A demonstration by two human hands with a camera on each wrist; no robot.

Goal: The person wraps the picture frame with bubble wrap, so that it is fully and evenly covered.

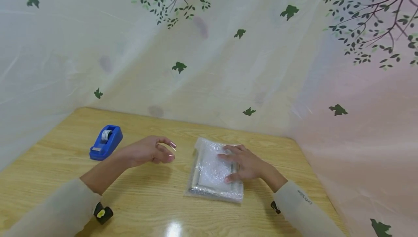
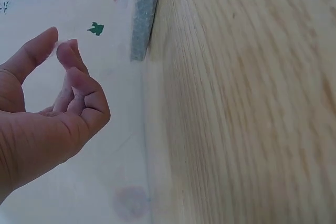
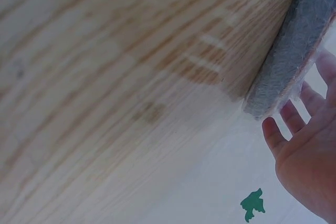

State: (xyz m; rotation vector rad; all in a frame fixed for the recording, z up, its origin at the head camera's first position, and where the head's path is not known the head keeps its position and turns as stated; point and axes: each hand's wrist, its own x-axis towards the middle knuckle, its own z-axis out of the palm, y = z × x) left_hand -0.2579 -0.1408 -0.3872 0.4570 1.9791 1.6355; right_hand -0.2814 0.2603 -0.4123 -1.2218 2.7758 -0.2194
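A flat rectangular frame-like item in bubble wrap (image 1: 209, 171) lies on the wooden table in front of me. My right hand (image 1: 245, 162) rests on its right side with fingers spread; the right wrist view shows the fingertips along the wrapped edge (image 3: 286, 51). Left of the package, my left hand (image 1: 148, 151) is held above the table, apart from the wrap. Between its thumb and finger it pinches a small clear strip of tape (image 2: 54, 49), which shows as a whitish sliver in the left wrist view.
A blue tape dispenser (image 1: 106, 142) with a roll in it stands on the table (image 1: 143, 200) behind my left forearm. A pale curtain (image 1: 209, 84) with leaf prints hangs along the table's back and sides. Dark wrist straps (image 1: 103, 213) show at the sleeves.
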